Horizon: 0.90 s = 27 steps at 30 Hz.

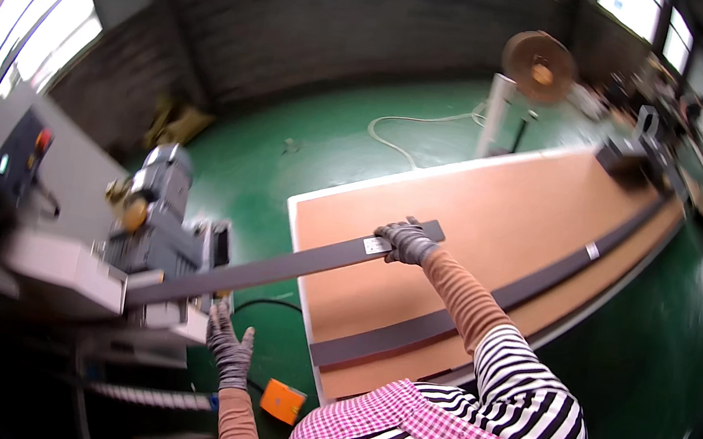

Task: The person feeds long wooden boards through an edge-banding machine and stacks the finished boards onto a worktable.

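The right hand (406, 243) is gripping a long dark strip (274, 270) beside its small white label (376, 246), above the brown desk (502, 222). The left hand (230, 347) is resting open under the strip by the grey machine (152, 220).

I see a green floor (352, 144) under a dark block wall (350, 24). A white cable (400, 124) loops across the floor toward a white stand (497, 114) carrying a brown reel (539, 65). An orange box (283, 401) lies on the floor. Bright windows (35, 27) fill the left.
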### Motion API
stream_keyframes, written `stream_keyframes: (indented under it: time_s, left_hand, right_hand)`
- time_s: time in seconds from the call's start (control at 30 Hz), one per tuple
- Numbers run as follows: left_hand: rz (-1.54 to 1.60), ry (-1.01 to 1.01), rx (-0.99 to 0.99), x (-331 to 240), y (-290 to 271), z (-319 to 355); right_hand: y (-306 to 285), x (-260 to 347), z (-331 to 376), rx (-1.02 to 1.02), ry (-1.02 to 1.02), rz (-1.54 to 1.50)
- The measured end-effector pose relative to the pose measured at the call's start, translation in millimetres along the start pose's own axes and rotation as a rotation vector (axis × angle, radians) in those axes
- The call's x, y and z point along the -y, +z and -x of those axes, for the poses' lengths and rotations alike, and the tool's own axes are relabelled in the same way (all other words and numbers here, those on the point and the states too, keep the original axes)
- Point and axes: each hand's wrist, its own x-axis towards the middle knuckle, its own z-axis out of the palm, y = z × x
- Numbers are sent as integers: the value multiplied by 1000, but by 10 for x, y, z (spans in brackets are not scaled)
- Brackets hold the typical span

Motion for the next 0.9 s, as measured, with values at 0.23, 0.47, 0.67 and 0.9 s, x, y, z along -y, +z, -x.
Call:
stream_keyframes:
  time_s: [0.23, 0.47, 0.67, 0.9]
  left_hand:
    - [-256, 56, 294, 122, -44, -871]
    - [-381, 163, 523, 205, 165, -1364]
    - [-285, 278, 483, 109, 337, -1543]
    - [-185, 325, 556, -638, 565, -1614]
  right_hand:
    - [-6, -513, 331, -27, 166, 43]
    - [218, -953, 662, -214, 448, 48]
    - [697, -466, 761, -647, 784, -544]
    - [1187, 325, 381, -260, 522, -2463]
